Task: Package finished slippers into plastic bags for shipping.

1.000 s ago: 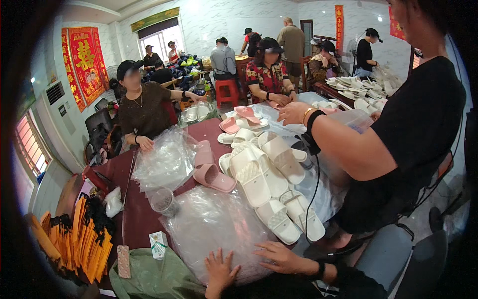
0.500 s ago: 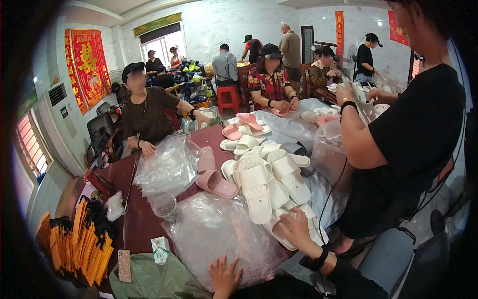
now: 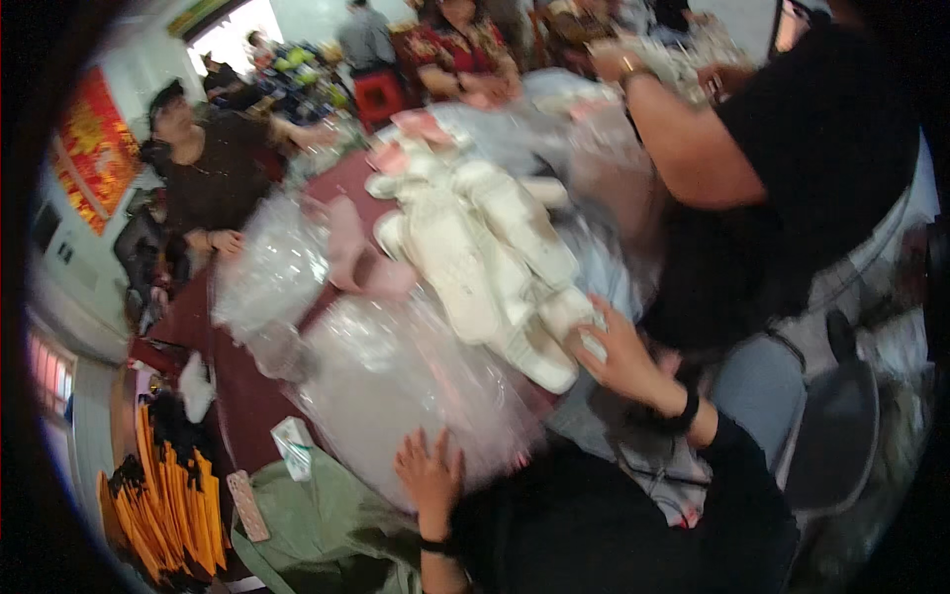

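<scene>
Stack of orange strips [image 3: 163,500] piled near left, green cloth [image 3: 317,535] just right of it with a small box [image 3: 293,444] at its far edge. Pink slippers [image 3: 356,252] further off. Red wall hanging [image 3: 94,148] far left. Grey chair [image 3: 802,416] near right.

Both hands [image 3: 427,477] [image 3: 618,351] forward, fingers spread.

White slipper pile [image 3: 495,247] blocks centre; co-worker's arm [image 3: 693,158] bars right side; dark red table [image 3: 247,396] strip left passable
</scene>
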The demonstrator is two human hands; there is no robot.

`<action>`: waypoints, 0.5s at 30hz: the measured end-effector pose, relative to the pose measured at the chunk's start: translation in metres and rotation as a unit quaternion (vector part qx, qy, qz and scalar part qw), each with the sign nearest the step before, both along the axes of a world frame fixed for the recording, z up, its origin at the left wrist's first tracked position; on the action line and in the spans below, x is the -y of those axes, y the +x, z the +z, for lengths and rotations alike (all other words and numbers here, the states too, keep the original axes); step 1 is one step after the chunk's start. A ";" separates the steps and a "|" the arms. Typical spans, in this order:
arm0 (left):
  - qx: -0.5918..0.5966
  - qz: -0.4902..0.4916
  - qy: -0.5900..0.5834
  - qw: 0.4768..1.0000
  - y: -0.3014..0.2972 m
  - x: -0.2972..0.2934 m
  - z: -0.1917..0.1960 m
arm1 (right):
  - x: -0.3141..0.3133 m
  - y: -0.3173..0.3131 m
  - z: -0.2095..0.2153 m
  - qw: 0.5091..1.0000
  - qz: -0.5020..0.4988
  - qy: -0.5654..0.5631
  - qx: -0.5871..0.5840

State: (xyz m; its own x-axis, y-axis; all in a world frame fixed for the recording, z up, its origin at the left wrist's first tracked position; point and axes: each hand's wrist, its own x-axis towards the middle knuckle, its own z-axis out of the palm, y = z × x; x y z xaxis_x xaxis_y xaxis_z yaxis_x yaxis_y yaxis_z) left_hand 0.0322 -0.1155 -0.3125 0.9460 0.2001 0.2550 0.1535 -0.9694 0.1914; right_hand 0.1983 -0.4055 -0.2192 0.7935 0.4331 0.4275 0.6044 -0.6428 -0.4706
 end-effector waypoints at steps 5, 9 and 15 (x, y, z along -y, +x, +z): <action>-0.015 0.002 0.039 0.999 0.013 -0.006 -0.002 | 0.040 -0.012 0.027 0.995 -0.072 -0.065 0.016; 0.002 -0.020 0.051 0.998 0.012 0.000 -0.006 | 0.073 -0.037 0.037 0.988 -0.123 -0.085 0.024; -0.011 -0.033 0.089 0.995 0.001 0.001 -0.009 | 0.106 -0.058 0.050 0.978 -0.165 -0.111 0.066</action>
State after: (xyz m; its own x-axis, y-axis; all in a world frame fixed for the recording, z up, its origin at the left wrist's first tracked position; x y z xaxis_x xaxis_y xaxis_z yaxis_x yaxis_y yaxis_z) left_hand 0.0336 -0.1165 -0.3218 0.9613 0.0914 0.2597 0.0912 -0.9957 0.0128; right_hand 0.1400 -0.5116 -0.1695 0.8497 0.2573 0.4602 0.3935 -0.8905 -0.2287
